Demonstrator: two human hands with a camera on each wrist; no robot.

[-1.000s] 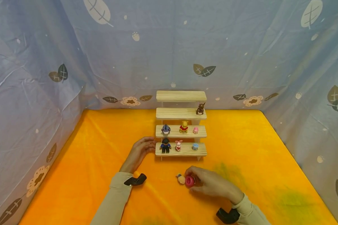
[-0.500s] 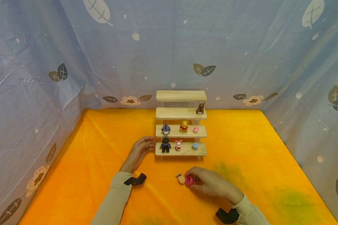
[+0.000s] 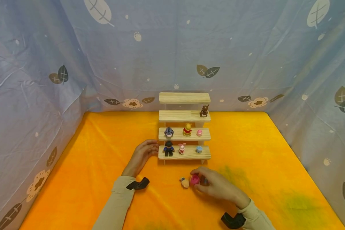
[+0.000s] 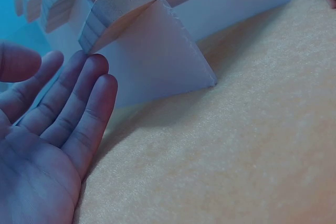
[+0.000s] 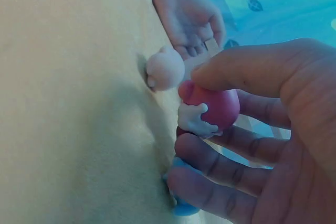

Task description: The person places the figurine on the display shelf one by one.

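My right hand (image 3: 218,185) pinches a small round pink toy (image 3: 195,180) between thumb and fingers, just in front of the shelf. In the right wrist view the pink toy (image 5: 223,106) has a white, wavy-edged part along one side. A beige toy figure (image 3: 185,182) lies to its left, a narrow gap apart. Under my lower fingers, partly hidden, is a blue toy (image 5: 185,210). My left hand (image 3: 141,156) has its fingers extended, with the fingertips right at the left end of the stepped wooden shelf (image 3: 184,115), as the left wrist view shows.
Several small figures stand on the shelf. A dark-haired figure (image 3: 168,149), a piglet (image 3: 182,149) and a light blue toy (image 3: 199,149) are on the lowest tier. Above are a donkey (image 3: 169,132), a yellow bear (image 3: 187,129) and a brown kangaroo (image 3: 204,110). Patterned curtains (image 3: 149,48) surround the orange cloth (image 3: 247,143).
My right hand has moved the pink toy slightly up and right in the head view, away from the beige figure. A blue toy now shows beneath my right hand. The left hand stays put.
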